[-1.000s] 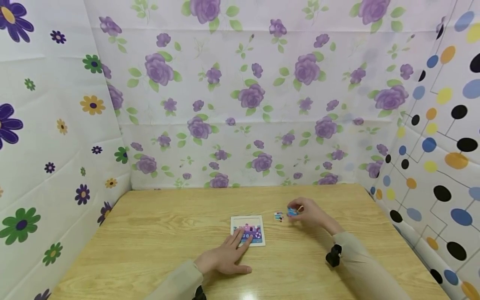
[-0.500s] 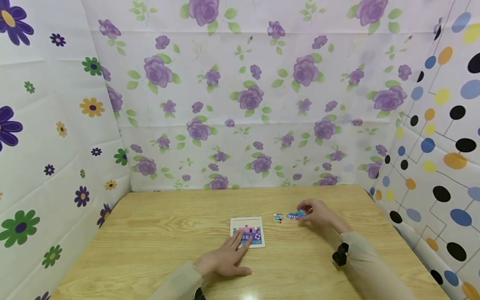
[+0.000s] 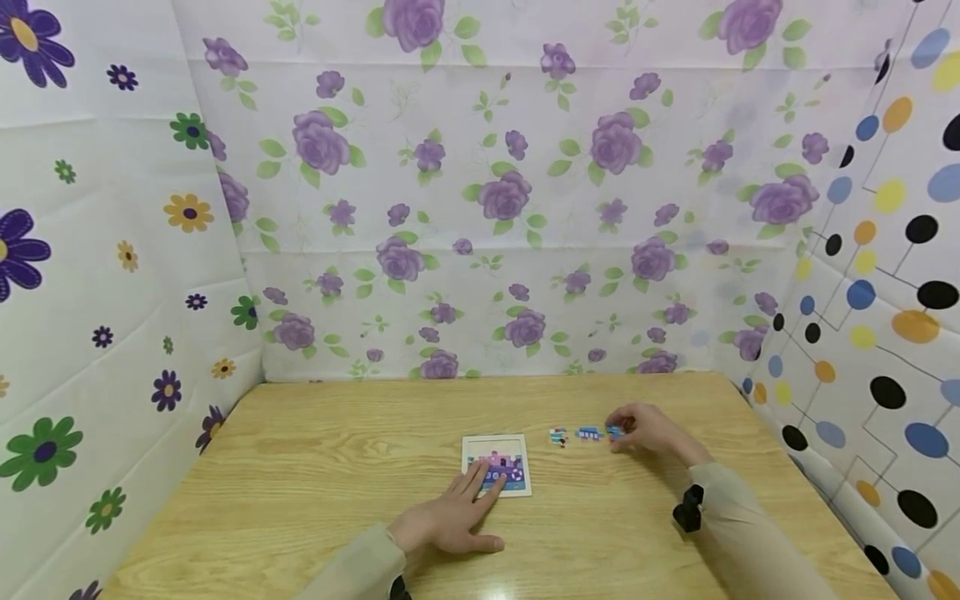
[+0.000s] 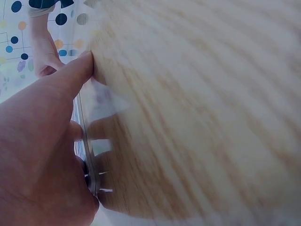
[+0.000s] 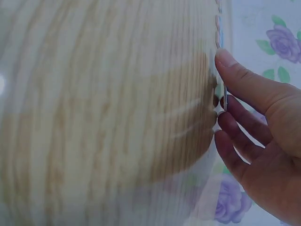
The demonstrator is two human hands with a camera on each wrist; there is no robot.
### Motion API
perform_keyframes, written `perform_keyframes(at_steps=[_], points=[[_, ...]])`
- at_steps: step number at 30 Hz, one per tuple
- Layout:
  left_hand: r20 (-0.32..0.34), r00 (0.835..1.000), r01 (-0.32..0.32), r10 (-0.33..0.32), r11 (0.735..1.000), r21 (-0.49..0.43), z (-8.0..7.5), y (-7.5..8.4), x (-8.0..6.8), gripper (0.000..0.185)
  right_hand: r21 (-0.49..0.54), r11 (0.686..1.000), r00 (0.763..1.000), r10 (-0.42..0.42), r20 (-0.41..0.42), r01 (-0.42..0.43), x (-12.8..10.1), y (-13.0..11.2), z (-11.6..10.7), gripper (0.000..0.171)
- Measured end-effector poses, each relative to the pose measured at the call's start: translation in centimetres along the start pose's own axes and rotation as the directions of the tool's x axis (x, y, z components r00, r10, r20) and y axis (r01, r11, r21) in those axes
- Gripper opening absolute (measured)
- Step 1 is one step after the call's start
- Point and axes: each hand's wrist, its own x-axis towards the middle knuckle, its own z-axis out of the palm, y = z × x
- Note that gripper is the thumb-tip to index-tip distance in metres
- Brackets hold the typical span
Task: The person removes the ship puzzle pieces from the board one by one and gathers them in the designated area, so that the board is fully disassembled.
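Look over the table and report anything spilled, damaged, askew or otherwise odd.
Nothing stands out. The puzzle board lies flat under the left hand; three loose pieces lie in a row beside the right hand. No spill or damage shows.

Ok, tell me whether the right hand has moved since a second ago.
Yes. The right hand has shifted rightward along the table, farther from the puzzle card and from the small piece lying beside it.

Bright, even light; blurred wrist views
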Motion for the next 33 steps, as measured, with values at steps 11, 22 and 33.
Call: perform_keyframes(at_steps=[11,22,33], points=[[-0.002,1.000,0.013,-0.013,1.000,0.007,0.0,-0.2,0.1,0.092,0.000,1.000,1.000,0.010,-0.005,-0.010,0.0,0.8,-0.3,0.043],[-0.001,1.000,0.010,-0.010,1.000,-0.002,-0.2,-0.1,0.0,0.093,-0.016,1.000,1.000,-0.003,-0.010,0.003,0.0,-0.3,-0.4,0.044],[0.005,1.000,-0.008,0.008,1.000,-0.006,-0.2,0.0,-0.1,0.092,-0.036,0.991,0.989,-0.132,-0.059,0.130,1.0,-3.4,1.0,0.027]])
